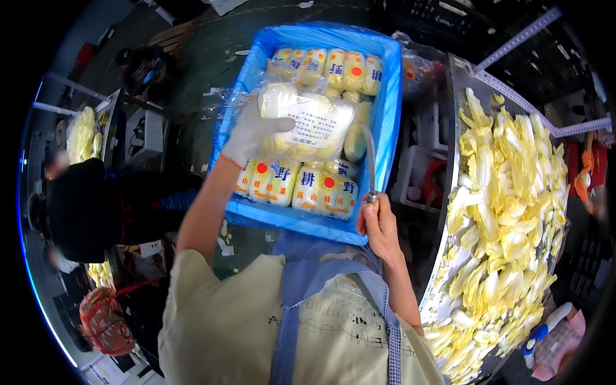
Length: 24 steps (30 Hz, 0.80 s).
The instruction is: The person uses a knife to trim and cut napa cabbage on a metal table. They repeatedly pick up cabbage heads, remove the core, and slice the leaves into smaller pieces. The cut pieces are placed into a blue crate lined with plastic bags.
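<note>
My left hand [255,127], in a white knit glove, grips the left end of a clear plastic bag of pale cabbages [308,122], whose printed side faces up. That bag lies over the middle of a crate lined with blue plastic film [392,96]. Bare, my right hand [380,224] is closed around the handle of a curved metal blade [371,154] at the crate's near right corner; the blade points away from me. Printed bags of baby cabbages [325,190] fill the near end of the crate, and more bags [353,70] stand along its far end.
Right of the crate, a metal table [440,269] bears a heap of loose yellow cabbage leaves [505,202]. White foam boxes [409,178] sit between them. Several people stand or crouch at the left, near another table with cabbages [82,134]; another person [558,337] is at lower right.
</note>
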Motion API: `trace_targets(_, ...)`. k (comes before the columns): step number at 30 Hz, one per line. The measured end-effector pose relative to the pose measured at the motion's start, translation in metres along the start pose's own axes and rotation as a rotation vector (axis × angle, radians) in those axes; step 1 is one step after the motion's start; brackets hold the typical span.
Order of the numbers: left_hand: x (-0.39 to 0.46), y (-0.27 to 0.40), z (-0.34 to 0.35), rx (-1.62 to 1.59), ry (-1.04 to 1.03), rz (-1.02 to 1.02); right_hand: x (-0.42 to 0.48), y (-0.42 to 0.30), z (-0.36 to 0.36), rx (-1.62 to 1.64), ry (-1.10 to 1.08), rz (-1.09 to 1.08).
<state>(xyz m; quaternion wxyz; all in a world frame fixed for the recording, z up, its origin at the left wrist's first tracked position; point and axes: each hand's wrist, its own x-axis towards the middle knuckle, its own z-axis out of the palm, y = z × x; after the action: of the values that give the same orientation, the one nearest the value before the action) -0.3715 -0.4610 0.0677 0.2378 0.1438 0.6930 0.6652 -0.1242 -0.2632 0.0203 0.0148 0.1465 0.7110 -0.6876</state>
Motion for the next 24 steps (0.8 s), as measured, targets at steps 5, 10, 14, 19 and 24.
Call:
trace_targets(5,-0.052,-0.019,0.016,-0.435,0.254,0.081,0.013,-0.030,0.031,-0.190,0.014,-0.121)
trace_targets(10,-0.074,-0.037,0.021,-0.444,0.408,0.073,0.013,-0.023,0.052,-0.238,0.072,-0.078)
trace_targets(14,-0.075,-0.053,0.018,-0.553,0.475,0.086,0.015,-0.014,0.056,-0.287,-0.004,-0.061)
trace_targets(19,-0.072,-0.054,0.031,-0.724,0.514,0.123,0.002,-0.032,0.052,-0.269,-0.020,-0.205)
trace_targets(24,-0.072,-0.057,0.042,-0.702,0.572,0.167,0.012,-0.022,0.065,-0.203,-0.233,0.059)
